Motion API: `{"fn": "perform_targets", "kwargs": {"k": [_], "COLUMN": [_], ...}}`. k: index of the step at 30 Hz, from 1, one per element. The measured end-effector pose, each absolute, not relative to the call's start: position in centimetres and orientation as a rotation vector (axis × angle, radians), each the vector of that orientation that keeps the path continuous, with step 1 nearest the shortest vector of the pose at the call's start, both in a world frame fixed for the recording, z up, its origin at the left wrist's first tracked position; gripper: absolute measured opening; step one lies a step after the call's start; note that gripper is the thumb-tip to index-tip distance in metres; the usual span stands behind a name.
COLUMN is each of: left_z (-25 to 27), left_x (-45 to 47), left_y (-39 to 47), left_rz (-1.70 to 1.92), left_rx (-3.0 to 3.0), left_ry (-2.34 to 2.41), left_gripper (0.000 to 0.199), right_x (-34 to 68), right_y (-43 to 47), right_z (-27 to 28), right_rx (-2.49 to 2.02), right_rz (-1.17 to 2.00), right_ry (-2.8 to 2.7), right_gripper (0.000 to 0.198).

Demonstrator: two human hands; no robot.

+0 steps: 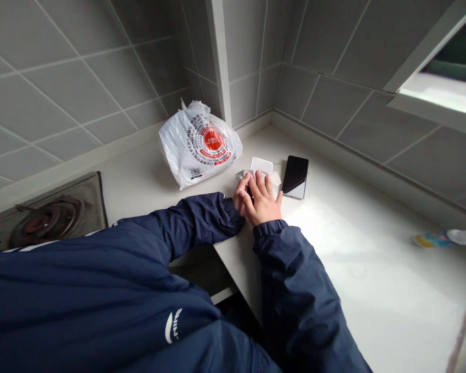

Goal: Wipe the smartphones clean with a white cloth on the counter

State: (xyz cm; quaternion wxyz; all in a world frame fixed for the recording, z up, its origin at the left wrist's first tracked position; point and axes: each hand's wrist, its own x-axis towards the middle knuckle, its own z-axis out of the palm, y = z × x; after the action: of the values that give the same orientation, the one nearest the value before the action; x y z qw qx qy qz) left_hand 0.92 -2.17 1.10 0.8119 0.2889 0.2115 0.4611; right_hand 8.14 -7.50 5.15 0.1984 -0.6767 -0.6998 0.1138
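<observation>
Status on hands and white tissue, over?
Right hand spread over white tissue. Left hand beside right, partly hidden. Black-screened device close right; plastic bag left, neither covering tissue.

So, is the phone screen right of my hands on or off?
The phone screen looks off: black with a pale, probably reflected patch, no visible icons.

The tissue [275, 179] is white, the bag [194, 145] white, printed red-and-black.
</observation>
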Motion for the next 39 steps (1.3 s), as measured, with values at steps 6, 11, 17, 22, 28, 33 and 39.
{"fn": "perform_targets", "kwargs": {"k": [6, 11, 17, 22, 28, 33, 39], "left_z": [1.5, 2.0, 2.1, 2.1, 2.4, 3.3, 4.4], "left_x": [0.9, 1.3, 1.3, 1.3, 0.6, -0.7, -1.0], "left_y": [-1.7, -1.8, -1.9, -2.2, -2.0, -1.7, -1.6], "left_rz": [1.037, 1.058, 1.032, 1.008, 0.811, 0.669, 0.728], "left_rx": [0.49, 0.433, 0.418, 0.44, 0.33, 0.209, 0.227], "left_ry": [0.377, 0.382, 0.405, 0.365, 0.385, 0.465, 0.508], "left_gripper": [0.053, 0.053, 0.053, 0.054, 0.078, 0.096, 0.089], "right_x": [8.8, 9.3, 9.6, 9.4, 8.0, 6.9, 7.1], "right_y": [-6.1, -5.2, -5.0, -5.2, -6.5, -8.3, -10.9], "right_z": [4.9, 4.6, 4.2, 4.1, 3.3, 1.6, 0.6], "right_rx": [-1.937, -1.919, -1.868, -1.881, -1.794, -1.67, -1.677], "right_rz": [0.282, 0.276, 0.206, 0.137, 0.095, -0.024, -0.108], "right_ry": [-1.857, -1.786, -1.686, -1.705, -1.86, -1.878, -1.927], "right_gripper": [0.062, 0.061, 0.062, 0.06, 0.048, 0.047, 0.045]}}
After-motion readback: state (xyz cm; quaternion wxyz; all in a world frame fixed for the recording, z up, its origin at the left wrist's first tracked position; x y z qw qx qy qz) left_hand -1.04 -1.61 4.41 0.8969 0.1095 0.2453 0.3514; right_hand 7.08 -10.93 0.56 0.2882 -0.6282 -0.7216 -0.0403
